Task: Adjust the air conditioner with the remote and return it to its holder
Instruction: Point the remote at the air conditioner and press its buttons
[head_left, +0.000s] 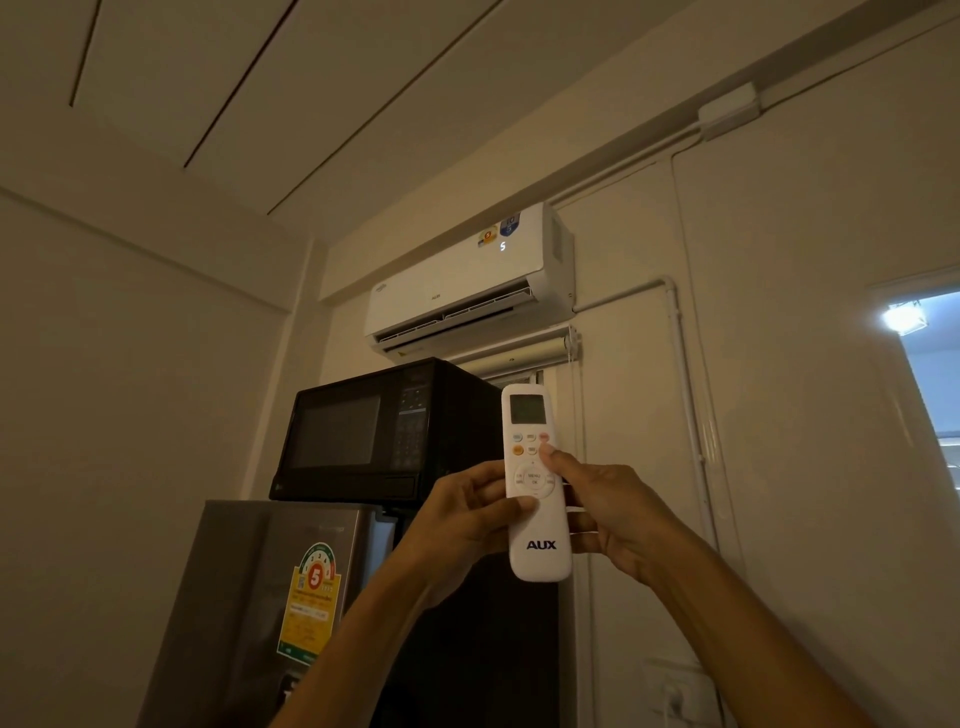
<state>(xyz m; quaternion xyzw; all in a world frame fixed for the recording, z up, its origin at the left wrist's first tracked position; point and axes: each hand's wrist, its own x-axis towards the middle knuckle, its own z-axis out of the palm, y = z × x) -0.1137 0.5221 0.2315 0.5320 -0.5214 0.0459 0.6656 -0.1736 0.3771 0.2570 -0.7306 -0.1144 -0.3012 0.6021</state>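
A white AUX remote (537, 551) stands upright in front of me, its screen pointing up toward the white air conditioner (467, 280) mounted high on the wall. My left hand (462, 514) grips the remote's left side, thumb lying across its middle. My right hand (608, 514) holds the right side, and its thumb tip rests on a button in the upper button rows. The air conditioner's louvre is open and a lit digit glows on its front. No holder for the remote is visible.
A black microwave (374, 431) sits on a grey fridge (270, 597) just left of my hands. A rolled blind (514, 358) hangs under the air conditioner. A wall socket (675, 686) is at the lower right, a bright doorway (930, 364) at the far right.
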